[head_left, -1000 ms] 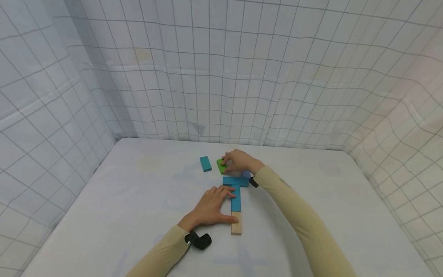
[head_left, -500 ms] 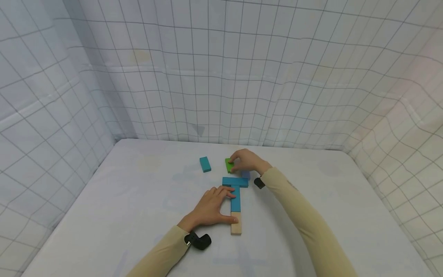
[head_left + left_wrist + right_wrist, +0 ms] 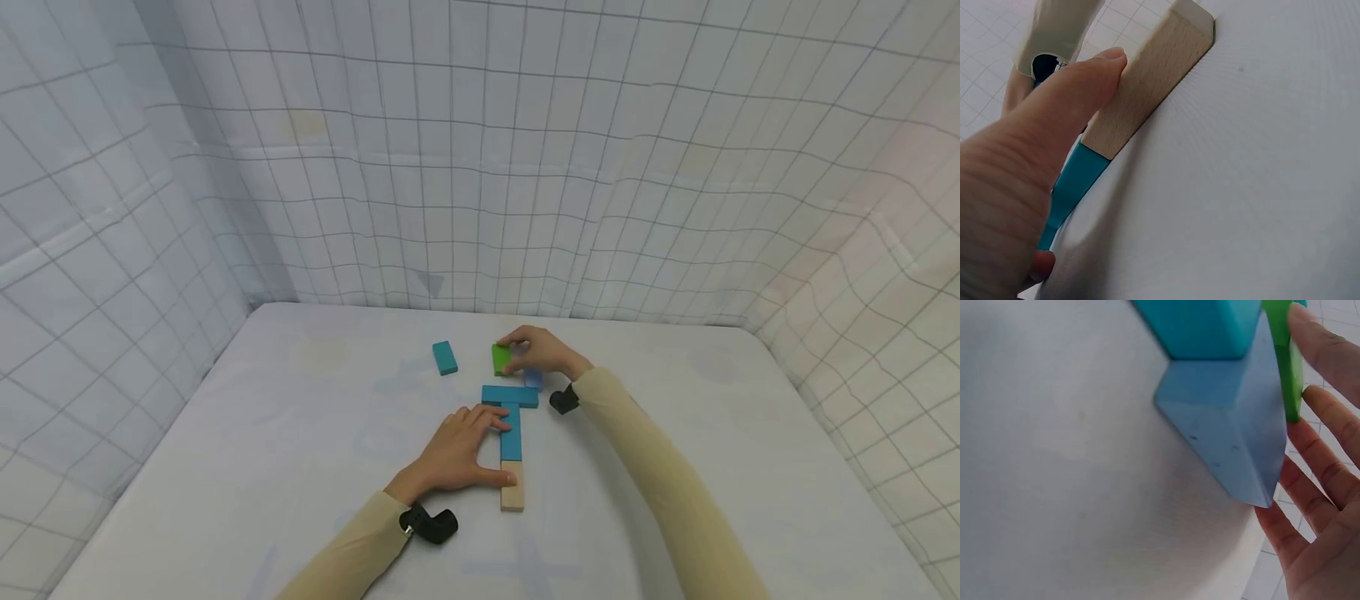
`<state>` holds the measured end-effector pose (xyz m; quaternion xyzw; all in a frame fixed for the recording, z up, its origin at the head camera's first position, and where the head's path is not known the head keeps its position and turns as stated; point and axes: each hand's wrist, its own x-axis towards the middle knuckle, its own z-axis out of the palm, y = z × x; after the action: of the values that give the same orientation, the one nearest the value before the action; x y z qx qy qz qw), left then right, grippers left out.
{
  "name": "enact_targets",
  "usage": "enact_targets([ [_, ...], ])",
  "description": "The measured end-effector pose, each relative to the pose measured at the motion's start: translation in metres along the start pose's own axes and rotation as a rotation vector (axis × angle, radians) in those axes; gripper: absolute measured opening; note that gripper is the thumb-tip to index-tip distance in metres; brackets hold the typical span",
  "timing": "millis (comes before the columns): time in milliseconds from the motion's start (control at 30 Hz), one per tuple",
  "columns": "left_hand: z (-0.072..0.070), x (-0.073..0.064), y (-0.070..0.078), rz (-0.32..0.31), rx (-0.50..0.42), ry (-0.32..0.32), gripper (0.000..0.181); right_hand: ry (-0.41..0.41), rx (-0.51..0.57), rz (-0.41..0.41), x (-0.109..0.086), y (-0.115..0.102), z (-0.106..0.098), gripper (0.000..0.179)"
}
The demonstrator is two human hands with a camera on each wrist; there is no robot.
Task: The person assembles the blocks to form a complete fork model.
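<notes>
My right hand [image 3: 546, 348] pinches a flat green block [image 3: 501, 360] between thumb and fingers at the far side of the table. In the right wrist view a pale blue block [image 3: 1210, 412] sits beside the green one, against a teal-blue block [image 3: 1210, 328]. My left hand [image 3: 453, 450] rests on a row nearer the front. Its fingertips touch an upright-running blue block [image 3: 511, 446], and the thumb lies on a plain wooden block [image 3: 1147, 81]. A crosswise blue block [image 3: 495, 394] caps the row like a T.
A separate teal block [image 3: 445, 358] lies to the left of the green one. The white tabletop [image 3: 300, 450] reaches back to hanging white sheets [image 3: 480, 183] with a grid pattern, which also enclose both sides.
My right hand has moved right with the green block, bringing it from left of the pale blue block to right beside it. The left hand and the row of blocks stay put.
</notes>
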<state>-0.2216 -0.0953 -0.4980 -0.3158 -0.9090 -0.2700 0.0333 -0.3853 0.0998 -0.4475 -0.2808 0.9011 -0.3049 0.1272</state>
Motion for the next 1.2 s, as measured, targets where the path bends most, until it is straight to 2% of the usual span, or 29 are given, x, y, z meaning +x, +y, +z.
enact_targets([
  [167, -0.001, 0.001, 0.001, 0.002, -0.007, 0.001, 0.072, 0.003, 0.02, 0.015, 0.0, 0.003, 0.003, 0.055],
  [467, 0.001, 0.001, 0.0, -0.015, -0.001, -0.016, 0.073, -0.01, 0.014, -0.009, -0.001, 0.004, 0.001, 0.053],
  [700, 0.001, 0.001, 0.0, 0.001, 0.003, 0.006, 0.071, 0.0, 0.002, 0.011, -0.003, 0.009, -0.001, 0.052],
  [900, 0.001, 0.001, -0.001, 0.001, 0.004, 0.002, 0.072, 0.027, 0.053, 0.06, -0.008, 0.014, 0.0, 0.051],
  [1200, 0.001, 0.001, -0.001, 0.004, -0.002, 0.001, 0.072, 0.05, 0.159, 0.073, -0.011, 0.018, 0.005, 0.048],
])
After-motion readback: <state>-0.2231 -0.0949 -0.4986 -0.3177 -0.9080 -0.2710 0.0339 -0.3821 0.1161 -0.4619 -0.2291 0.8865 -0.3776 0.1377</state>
